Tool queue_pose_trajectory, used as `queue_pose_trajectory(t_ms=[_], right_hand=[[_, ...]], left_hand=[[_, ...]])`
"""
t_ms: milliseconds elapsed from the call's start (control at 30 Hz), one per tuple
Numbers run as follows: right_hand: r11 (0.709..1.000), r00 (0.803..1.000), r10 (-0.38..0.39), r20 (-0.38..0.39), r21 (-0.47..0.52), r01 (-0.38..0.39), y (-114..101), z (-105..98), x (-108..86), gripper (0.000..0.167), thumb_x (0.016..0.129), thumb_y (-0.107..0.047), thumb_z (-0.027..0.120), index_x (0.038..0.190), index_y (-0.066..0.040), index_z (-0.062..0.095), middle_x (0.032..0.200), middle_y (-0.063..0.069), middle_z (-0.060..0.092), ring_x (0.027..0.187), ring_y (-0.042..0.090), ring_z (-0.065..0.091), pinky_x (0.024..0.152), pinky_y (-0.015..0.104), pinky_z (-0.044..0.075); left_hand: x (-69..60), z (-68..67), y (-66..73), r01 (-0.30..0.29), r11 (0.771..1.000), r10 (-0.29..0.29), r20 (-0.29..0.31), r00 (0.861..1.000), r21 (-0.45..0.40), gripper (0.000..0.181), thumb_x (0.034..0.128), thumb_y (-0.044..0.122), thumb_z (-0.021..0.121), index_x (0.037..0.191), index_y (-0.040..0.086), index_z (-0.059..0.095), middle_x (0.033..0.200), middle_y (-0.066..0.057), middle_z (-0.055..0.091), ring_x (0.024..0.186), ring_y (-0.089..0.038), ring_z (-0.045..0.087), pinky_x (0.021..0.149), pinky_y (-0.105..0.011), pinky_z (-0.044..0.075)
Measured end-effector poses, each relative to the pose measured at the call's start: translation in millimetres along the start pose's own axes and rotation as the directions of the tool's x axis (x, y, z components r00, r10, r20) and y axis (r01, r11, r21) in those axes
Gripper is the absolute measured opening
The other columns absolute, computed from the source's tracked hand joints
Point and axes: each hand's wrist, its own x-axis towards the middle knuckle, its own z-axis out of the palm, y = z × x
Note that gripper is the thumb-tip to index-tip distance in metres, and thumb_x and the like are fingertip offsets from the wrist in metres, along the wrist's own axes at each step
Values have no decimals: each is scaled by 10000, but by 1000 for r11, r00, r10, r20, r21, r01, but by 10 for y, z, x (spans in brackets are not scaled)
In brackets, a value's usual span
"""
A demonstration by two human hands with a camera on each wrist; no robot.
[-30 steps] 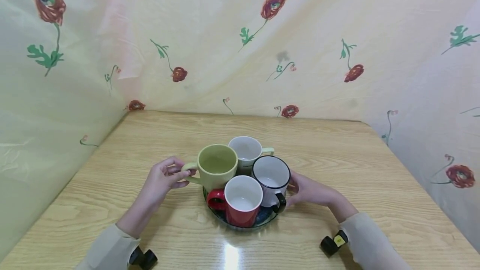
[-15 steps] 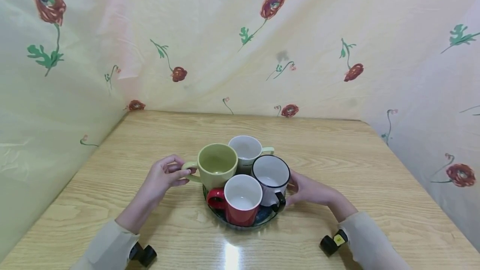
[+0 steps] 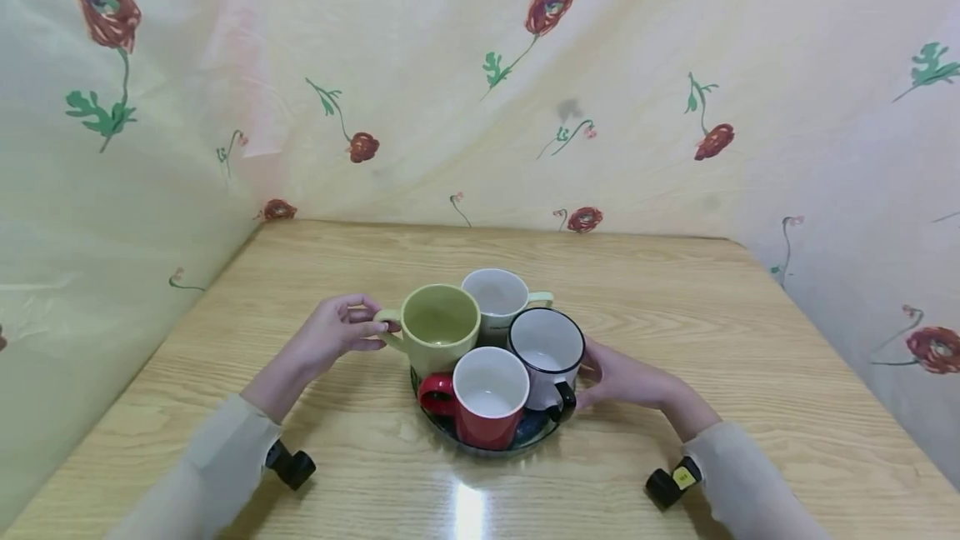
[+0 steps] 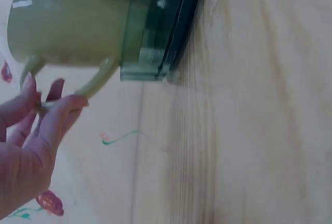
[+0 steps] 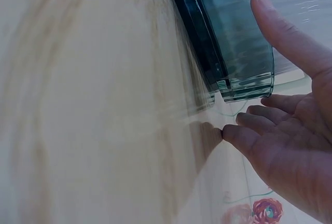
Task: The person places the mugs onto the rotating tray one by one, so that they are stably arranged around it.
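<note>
In the head view my left hand [image 3: 330,336] pinches the handle of a yellow-green mug [image 3: 438,355]. The left wrist view shows thumb and fingertips on that handle [image 4: 98,79]. The mug stands in a round, clear greenish glass dish [image 3: 441,430], together with a red mug [image 3: 489,430], a white mug with black rim and handle [image 3: 546,348], and a pale mug [image 3: 495,294] at the back. My right hand [image 3: 626,377] is at the dish's right side. In the right wrist view its thumb touches the dish wall [image 5: 244,53], while its fingers are loosely bent beside the dish.
The dish rests on a light wooden table [image 3: 637,298]. A floral cloth [image 3: 420,90] hangs behind and along both sides. Small black devices are strapped at the left wrist [image 3: 292,467] and right wrist [image 3: 671,482].
My left hand has shifted slightly forward and right, and the yellow-green mug's handle has turned a little away from me. My right hand stays at the dish. The head view has shifted slightly.
</note>
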Motion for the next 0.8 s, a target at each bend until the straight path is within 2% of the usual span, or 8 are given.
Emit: queue_pose_trajectory(t_ms=[233, 533, 800], right_hand=[[1000, 1000, 10, 1, 13, -10, -21, -9, -21, 1051, 768, -66, 765, 1503, 90, 29, 1501, 355, 267, 1408, 513, 214, 1011, 31, 318], [1000, 1000, 8, 5, 15, -8, -23, -11, -22, 1038, 774, -66, 764, 1499, 101, 39, 1501, 355, 266, 1408, 516, 208, 1012, 26, 311], [1000, 1000, 3, 8, 12, -3, -18, -4, 1, 1034, 778, -72, 763, 1500, 97, 43, 1505, 351, 262, 1406, 515, 210, 1017, 31, 313]], left_hand=[[191, -83, -2, -20, 999, 17, 84, 996, 32, 145, 919, -59, 571, 951, 81, 591, 904, 50, 720, 881, -95, 705, 814, -305, 603], [396, -177, -7, -23, 995, 6, 175, 985, 95, 122, 918, -70, 560, 979, 31, 589, 931, 19, 709, 894, -131, 697, 843, -381, 598], [537, -224, -2, -43, 991, 11, 233, 972, 130, 130, 926, -57, 552, 1018, 26, 593, 969, 22, 701, 912, -125, 690, 835, -347, 601]])
